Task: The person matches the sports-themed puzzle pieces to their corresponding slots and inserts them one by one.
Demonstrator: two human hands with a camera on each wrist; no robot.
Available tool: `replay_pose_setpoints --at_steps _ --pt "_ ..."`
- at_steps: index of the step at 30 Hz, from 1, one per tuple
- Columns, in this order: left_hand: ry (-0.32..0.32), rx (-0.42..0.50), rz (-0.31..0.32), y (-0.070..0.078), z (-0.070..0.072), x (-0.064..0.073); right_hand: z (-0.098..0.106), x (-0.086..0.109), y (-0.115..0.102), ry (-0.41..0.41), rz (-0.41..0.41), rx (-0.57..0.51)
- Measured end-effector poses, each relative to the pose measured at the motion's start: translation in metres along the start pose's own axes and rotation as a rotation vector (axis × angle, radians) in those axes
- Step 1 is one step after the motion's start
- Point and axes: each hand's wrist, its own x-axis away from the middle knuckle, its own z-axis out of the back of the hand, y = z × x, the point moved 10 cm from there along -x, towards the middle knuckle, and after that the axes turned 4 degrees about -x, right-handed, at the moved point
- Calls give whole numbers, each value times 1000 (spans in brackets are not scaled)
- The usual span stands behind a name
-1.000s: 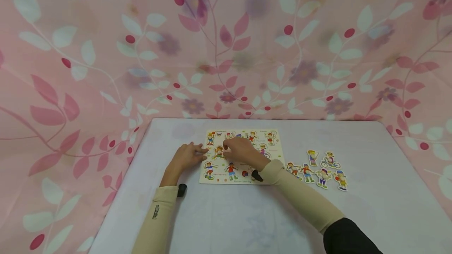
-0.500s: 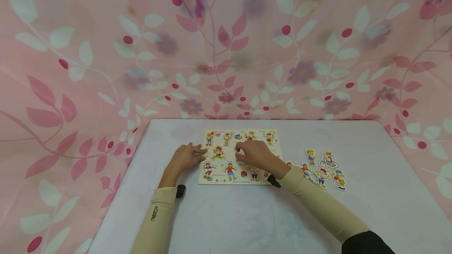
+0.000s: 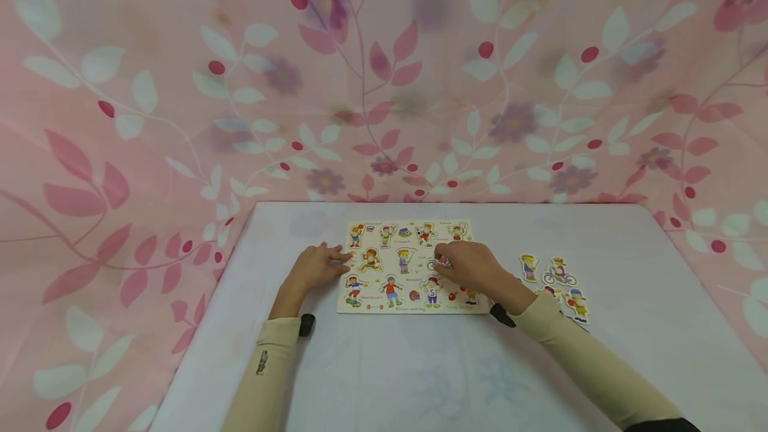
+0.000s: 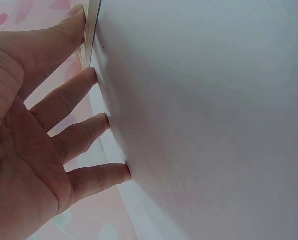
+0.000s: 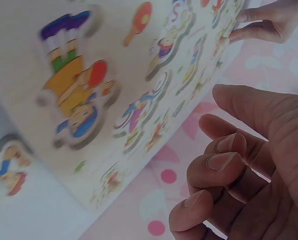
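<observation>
A cream picture puzzle board (image 3: pixel 343 305) with cut-out sports figures lies on the table. My left hand (image 3: pixel 318 264) rests at its left edge. In the left wrist view the thumb (image 4: pixel 64 37) touches the board's edge and the other fingertips stand spread on the tabletop. My right hand (image 3: pixel 471 265) is over the board's right part, near the cyclist figure (image 3: pixel 441 262), which it partly hides. Its fingers curl loosely in the right wrist view, with the thumb apart and nothing held. A table-tennis player figure (image 5: pixel 76 97) shows in the board there.
Loose figure pieces lie right of the board: a golfer-like figure (image 3: pixel 529 267), a cyclist piece (image 3: pixel 560 272) and a figure in a blue cap (image 3: pixel 577 305). My right sleeve (image 3: pixel 594 359) covers others. A pink floral cloth (image 3: pixel 384 85) hangs behind the white table (image 3: pixel 360 379).
My right hand has moved right across the board, from beside the runner, past the golfer, to the cyclist. The golfer figure is uncovered now. My left hand has stayed at the board's edge.
</observation>
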Motion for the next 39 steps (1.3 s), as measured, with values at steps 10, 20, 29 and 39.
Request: replay_pose_setpoints --at_steps 10,20,29,39 --pt "-2 1 1 -1 -1 0 10 27 36 -25 -80 -24" --pt "10 24 3 -1 2 0 14 51 78 -35 -164 -38" --pt "-11 2 21 -2 0 1 13 75 115 -51 -264 -67" --pt "-19 4 36 -2 -1 0 19 92 150 -22 -291 -93"
